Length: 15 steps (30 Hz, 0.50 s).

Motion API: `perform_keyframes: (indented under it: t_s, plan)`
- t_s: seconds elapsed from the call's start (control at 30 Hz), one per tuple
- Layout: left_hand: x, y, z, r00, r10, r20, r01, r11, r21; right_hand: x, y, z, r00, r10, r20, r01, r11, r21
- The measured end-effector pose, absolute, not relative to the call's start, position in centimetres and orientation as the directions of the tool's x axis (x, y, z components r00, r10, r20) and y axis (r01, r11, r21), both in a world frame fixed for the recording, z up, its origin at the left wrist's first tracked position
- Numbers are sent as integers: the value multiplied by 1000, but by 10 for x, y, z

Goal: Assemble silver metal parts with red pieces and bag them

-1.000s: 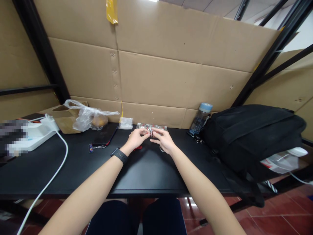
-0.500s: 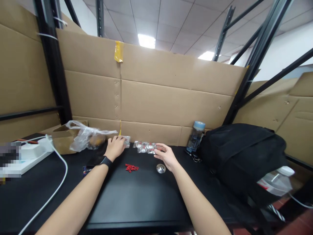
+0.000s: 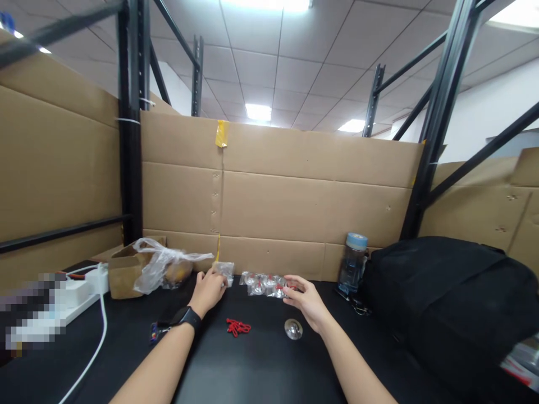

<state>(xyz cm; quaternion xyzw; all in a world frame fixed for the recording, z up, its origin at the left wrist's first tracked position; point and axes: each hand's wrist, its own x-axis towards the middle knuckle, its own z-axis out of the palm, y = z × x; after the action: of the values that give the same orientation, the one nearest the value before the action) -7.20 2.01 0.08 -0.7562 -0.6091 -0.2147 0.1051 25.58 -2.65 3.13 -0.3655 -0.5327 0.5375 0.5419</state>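
Note:
My left hand (image 3: 209, 290), with a dark watch on the wrist, reaches to the back of the table. Its bent fingers are on the left edge of a small clear plastic bag (image 3: 228, 271), partly hiding it. To the right, a row of clear packets (image 3: 259, 283) with shiny round pieces and bits of red lies flat. My right hand (image 3: 309, 301) is at the row's right end, thumb and fingers apart around the last packet. A red knotted cord (image 3: 238, 327) lies nearer to me, between my forearms. A shiny round metal disc (image 3: 293, 329) lies just below my right hand.
On the left are a power strip (image 3: 78, 306) with a white cable (image 3: 102, 325), a small cardboard box (image 3: 122, 275) and a tied plastic bag (image 3: 158, 266). On the right stand a water bottle (image 3: 352, 264) and a black backpack (image 3: 442, 297). A cardboard wall (image 3: 273, 207) closes the back.
The camera view has tilted up and shifted, so everything sits lower in the picture. Both hands stay at nearly the same places by the plastic bag and the packets.

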Motion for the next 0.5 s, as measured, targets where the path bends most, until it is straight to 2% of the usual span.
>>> perform_keyframes:
  t_s: [0.37,0.5]
  plan:
    - [-58,6,18,62,760,647,965,-212,157,261,-25,32,-69,979,192,-180,177,-968]
    - [-33,-13,33,194,713,674,893,-412,179,263,-22,30,-72,978,195,-141,184,-973]
